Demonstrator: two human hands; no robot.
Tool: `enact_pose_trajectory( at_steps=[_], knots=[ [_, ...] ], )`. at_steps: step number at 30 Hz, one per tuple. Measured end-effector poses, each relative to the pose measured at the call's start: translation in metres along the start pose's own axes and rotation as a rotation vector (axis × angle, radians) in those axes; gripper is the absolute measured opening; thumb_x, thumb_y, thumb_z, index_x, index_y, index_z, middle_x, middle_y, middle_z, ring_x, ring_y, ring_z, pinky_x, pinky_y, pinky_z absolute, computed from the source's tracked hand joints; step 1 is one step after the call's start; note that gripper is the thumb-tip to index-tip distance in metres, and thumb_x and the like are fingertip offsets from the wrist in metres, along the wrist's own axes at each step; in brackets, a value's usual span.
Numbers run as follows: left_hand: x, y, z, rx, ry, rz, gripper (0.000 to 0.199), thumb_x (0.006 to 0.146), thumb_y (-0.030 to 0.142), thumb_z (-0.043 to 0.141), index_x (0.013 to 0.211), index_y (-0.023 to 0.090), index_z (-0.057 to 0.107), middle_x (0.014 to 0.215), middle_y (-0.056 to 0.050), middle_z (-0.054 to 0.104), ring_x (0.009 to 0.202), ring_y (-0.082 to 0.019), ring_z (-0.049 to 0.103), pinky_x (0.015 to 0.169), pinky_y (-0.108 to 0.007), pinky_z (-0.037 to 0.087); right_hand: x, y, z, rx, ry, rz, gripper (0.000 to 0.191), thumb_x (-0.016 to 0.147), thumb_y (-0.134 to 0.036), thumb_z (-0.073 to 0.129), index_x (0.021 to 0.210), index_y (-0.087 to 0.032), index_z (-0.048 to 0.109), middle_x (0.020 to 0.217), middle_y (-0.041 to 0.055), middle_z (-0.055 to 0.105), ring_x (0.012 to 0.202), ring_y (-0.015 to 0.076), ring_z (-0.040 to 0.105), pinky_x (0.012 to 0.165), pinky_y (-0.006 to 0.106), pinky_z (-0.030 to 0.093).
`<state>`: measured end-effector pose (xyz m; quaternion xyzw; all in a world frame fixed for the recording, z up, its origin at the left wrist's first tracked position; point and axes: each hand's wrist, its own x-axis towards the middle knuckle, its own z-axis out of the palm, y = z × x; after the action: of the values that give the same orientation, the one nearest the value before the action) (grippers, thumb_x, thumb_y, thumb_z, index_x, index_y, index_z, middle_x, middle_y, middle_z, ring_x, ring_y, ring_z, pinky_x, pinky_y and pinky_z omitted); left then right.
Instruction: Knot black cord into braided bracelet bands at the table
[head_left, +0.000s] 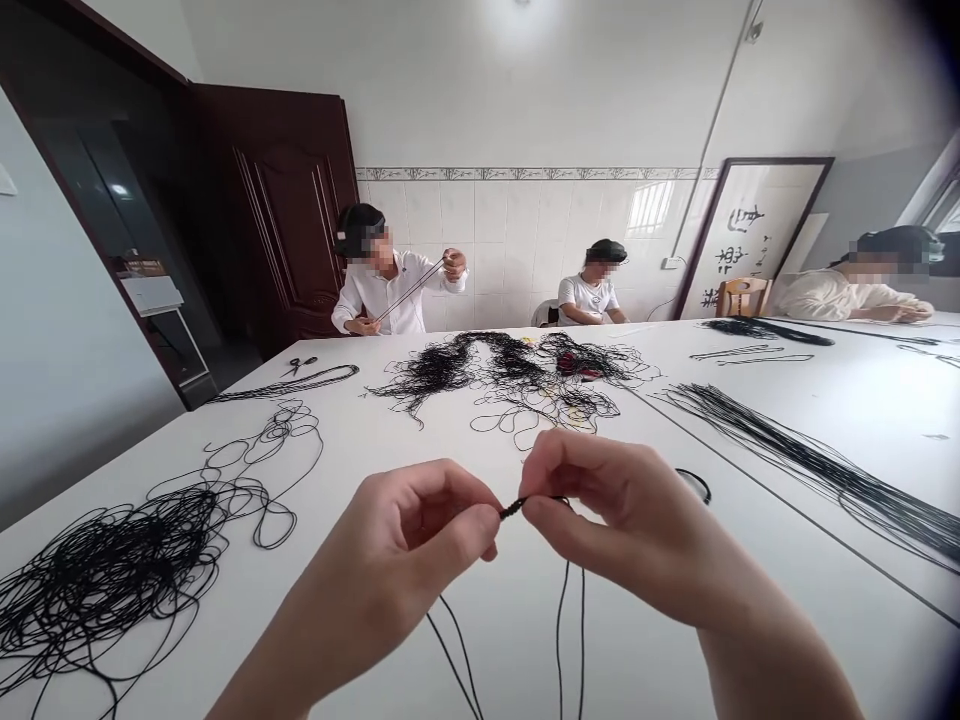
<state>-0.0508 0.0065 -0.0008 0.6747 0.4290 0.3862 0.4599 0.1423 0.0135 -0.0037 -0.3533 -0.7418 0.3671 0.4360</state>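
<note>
A black knotted cord (pixel 512 509) is stretched between my two hands above the white table. My left hand (pixel 420 545) pinches its left end between thumb and forefinger. The fingertips of my right hand (pixel 611 510) are closed on the right side, close to the small knotted section. Two thin strands hang below each hand, down towards the bottom edge of the view. A short black loop (pixel 696 485) shows behind my right wrist; how it connects is hidden by the hand.
On the white table (pixel 360 430) lie a tangled cord heap (pixel 112 560) at left, more tangles (pixel 450 365) in the middle, and a long cord bundle (pixel 810 460) at right. Scissors (pixel 302 364) rest at the far left. Several people sit beyond; one person (pixel 397 285) stretches cords.
</note>
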Motion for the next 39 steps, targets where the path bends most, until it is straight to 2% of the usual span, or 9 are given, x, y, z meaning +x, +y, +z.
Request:
enact_pose_trajectory(
  at_steps=[4,7,11,14,22,30,33,35,39],
  knots=[
    [-0.001,0.000,0.004,0.023,0.006,0.016,0.019,0.082,0.039,0.063,0.075,0.021,0.065,0.059,0.002,0.047,0.054,-0.010,0.037,0.046,-0.019,0.031,-0.001,0.002,0.001,0.006,-0.004,0.018,0.010,0.082,-0.014,0.060,0.073,-0.020,0.059,0.065,-0.0030,0.057,0.060,0.0076,0.051,0.054,0.018,0.043],
    [-0.001,0.001,0.006,0.042,0.018,0.050,0.021,0.084,0.039,0.061,0.075,0.021,0.065,0.059,0.002,0.045,0.054,-0.010,0.036,0.046,-0.020,0.030,0.001,0.002,-0.001,0.044,-0.016,0.006,0.008,0.082,-0.017,0.063,0.075,-0.020,0.060,0.069,-0.0010,0.059,0.066,0.0095,0.055,0.061,0.020,0.046],
    [0.000,0.000,0.005,0.056,0.008,0.082,0.021,0.085,0.039,0.059,0.075,0.022,0.067,0.059,0.002,0.042,0.054,-0.010,0.032,0.046,-0.021,0.028,0.007,0.003,-0.008,0.286,-0.200,0.059,0.022,0.086,-0.037,0.063,0.079,-0.017,0.062,0.070,0.0031,0.061,0.070,0.0127,0.057,0.066,0.025,0.048],
    [0.000,-0.001,0.004,0.060,-0.004,0.087,0.021,0.085,0.038,0.059,0.076,0.023,0.068,0.059,0.002,0.041,0.053,-0.010,0.031,0.046,-0.022,0.026,0.010,0.006,-0.010,0.351,-0.260,0.117,0.024,0.085,-0.040,0.066,0.079,-0.017,0.063,0.069,0.0019,0.061,0.066,0.0107,0.056,0.064,0.023,0.047],
    [-0.004,-0.001,0.005,0.000,0.012,0.076,0.019,0.082,0.037,0.063,0.070,0.023,0.068,0.057,0.002,0.039,0.050,-0.009,0.031,0.043,-0.021,0.025,0.007,0.007,-0.011,0.279,-0.251,0.097,0.017,0.082,-0.032,0.069,0.076,-0.017,0.063,0.066,-0.0015,0.057,0.062,0.0070,0.049,0.058,0.019,0.041],
    [-0.006,0.001,0.003,-0.027,-0.002,0.101,0.020,0.083,0.035,0.062,0.070,0.021,0.068,0.054,0.003,0.037,0.048,-0.007,0.029,0.040,-0.018,0.023,0.008,0.005,-0.016,0.063,-0.200,-0.028,0.013,0.088,-0.029,0.060,0.082,-0.018,0.066,0.077,0.0028,0.064,0.077,0.0129,0.059,0.070,0.024,0.047],
    [-0.003,0.000,-0.004,-0.170,-0.019,0.032,0.021,0.081,0.040,0.065,0.073,0.021,0.066,0.051,0.006,0.031,0.042,-0.005,0.021,0.037,-0.017,0.017,0.026,0.032,-0.033,-0.189,-0.020,-0.020,0.023,0.084,-0.041,0.061,0.085,-0.019,0.068,0.085,0.0048,0.068,0.083,0.0166,0.063,0.076,0.028,0.050],
    [0.000,0.000,-0.009,-0.351,-0.033,-0.035,0.022,0.078,0.041,0.068,0.072,0.021,0.064,0.050,0.008,0.027,0.040,-0.003,0.016,0.035,-0.015,0.014,0.042,0.061,-0.049,-0.366,0.244,0.082,0.028,0.083,-0.045,0.059,0.089,-0.020,0.068,0.090,0.0061,0.069,0.084,0.0193,0.064,0.074,0.031,0.051],
    [0.011,-0.002,-0.013,-0.662,0.033,-0.086,0.022,0.073,0.030,0.072,0.063,0.016,0.059,0.055,0.005,0.037,0.047,-0.004,0.027,0.040,-0.013,0.026,0.064,0.098,-0.074,-0.547,0.558,0.192,0.028,0.084,-0.032,0.051,0.094,-0.012,0.068,0.098,0.0161,0.066,0.090,0.0288,0.062,0.077,0.043,0.047]
  ],
)
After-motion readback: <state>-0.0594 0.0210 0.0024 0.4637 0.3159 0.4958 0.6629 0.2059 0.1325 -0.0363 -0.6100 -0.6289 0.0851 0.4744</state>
